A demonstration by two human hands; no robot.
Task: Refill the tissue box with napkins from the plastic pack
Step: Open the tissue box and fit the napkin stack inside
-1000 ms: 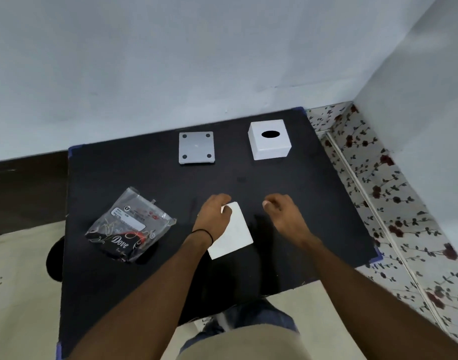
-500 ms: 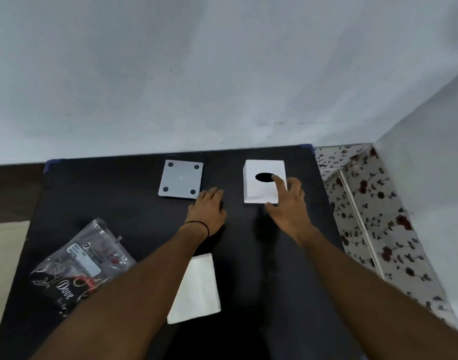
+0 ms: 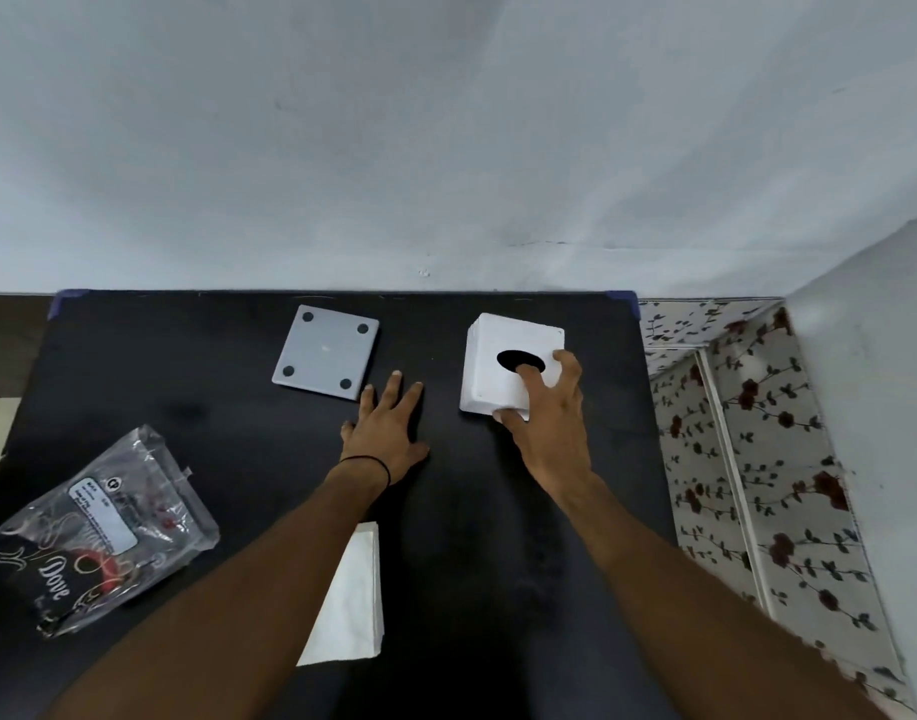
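A white cube tissue box with a dark oval hole on top stands at the back right of the black table. My right hand grips it: a finger sits in the hole, the thumb presses its near side, another finger wraps the right edge. My left hand lies flat and open on the table just left of the box, holding nothing. A white stack of napkins lies near me, partly hidden under my left forearm. The clear plastic pack with dark print lies at the front left.
A grey square base plate with round pads at its corners lies upside down at the back, left of the box. A pale wall stands right behind the table. Floral floor tiles run along the table's right edge.
My right hand has closed on the tissue box, one finger now in the hole. My left hand has slid a little forward, flat on the table. The view has come closer.
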